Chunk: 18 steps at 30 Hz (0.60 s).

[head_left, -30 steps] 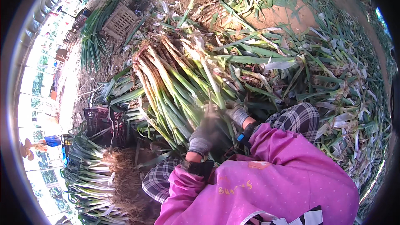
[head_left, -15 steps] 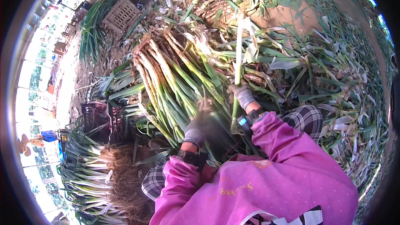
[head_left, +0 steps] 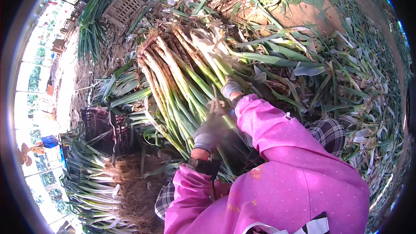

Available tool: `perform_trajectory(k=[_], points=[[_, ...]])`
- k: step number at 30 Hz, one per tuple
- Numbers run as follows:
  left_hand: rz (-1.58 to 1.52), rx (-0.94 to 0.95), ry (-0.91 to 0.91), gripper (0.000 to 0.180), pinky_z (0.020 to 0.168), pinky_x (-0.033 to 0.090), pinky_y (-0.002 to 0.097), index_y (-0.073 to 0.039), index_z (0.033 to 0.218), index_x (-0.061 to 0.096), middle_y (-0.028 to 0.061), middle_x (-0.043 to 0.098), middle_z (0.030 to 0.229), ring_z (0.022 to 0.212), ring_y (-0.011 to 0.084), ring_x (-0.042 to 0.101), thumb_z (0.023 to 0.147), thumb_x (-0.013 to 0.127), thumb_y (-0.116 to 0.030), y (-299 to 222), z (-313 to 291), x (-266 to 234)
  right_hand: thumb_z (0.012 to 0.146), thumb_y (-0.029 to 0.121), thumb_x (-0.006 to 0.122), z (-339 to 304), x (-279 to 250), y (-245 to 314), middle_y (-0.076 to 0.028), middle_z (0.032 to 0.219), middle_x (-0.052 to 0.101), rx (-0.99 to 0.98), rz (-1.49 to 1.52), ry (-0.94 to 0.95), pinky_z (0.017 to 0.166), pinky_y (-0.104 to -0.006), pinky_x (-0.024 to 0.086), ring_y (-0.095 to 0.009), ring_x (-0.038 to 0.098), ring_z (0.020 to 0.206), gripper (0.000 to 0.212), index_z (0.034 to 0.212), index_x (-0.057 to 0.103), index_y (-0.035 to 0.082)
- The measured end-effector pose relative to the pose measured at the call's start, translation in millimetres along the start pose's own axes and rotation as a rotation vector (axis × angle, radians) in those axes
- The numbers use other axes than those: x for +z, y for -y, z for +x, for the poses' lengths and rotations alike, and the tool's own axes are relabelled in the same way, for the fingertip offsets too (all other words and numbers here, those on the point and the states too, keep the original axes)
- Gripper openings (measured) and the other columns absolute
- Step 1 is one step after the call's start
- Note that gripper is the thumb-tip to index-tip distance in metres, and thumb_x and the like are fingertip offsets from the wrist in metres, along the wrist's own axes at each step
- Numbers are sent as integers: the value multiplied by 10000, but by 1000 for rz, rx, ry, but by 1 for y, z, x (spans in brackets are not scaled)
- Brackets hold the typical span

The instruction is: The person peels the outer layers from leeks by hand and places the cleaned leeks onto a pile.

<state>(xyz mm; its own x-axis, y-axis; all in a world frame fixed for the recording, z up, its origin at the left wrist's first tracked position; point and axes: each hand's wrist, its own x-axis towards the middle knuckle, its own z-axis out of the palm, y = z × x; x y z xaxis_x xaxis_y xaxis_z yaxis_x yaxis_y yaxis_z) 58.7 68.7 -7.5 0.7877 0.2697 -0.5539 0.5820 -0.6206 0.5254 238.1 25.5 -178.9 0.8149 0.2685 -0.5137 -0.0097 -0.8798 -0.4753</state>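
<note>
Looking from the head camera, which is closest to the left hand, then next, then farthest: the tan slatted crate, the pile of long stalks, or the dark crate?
From the left hand:
1. Pile of long stalks: right by it, ahead.
2. Dark crate: off to the left.
3. Tan slatted crate: far ahead, to the left.

Left hand blurred, finger outlines smeared (grip unreadable). Right hand: fingertips lost against leek stalks. Pink garment, rooted leek pile cut by lower edge.
</note>
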Motion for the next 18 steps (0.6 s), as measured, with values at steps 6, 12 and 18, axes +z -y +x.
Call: perform_trajectory(k=[6,12,18], points=[[-56,44,-33,674,708,445,413,-65,1234,378,234,581,895,842,358,578,694,597,-404,11,-8,9,678,182,573,-27,-7,14,-170,1010,570,-22,58,-67,834,-399,431,-340,541,951,402,1067,507,103],[-104,89,-102,664,733,445,397,-78,1248,362,167,572,991,891,339,558,716,590,-404,30,-13,19,696,170,550,-8,-9,14,-174,1054,552,-28,68,-6,881,-388,400,-317,516,1012,400,1084,503,86],[-18,14,-119,620,754,440,398,-78,1220,401,201,563,991,902,354,549,702,613,-346,29,-16,24,666,181,580,-12,-3,16,-207,1024,557,-67,-89,67,835,-382,440,-338,543,963,468,1110,487,67]])
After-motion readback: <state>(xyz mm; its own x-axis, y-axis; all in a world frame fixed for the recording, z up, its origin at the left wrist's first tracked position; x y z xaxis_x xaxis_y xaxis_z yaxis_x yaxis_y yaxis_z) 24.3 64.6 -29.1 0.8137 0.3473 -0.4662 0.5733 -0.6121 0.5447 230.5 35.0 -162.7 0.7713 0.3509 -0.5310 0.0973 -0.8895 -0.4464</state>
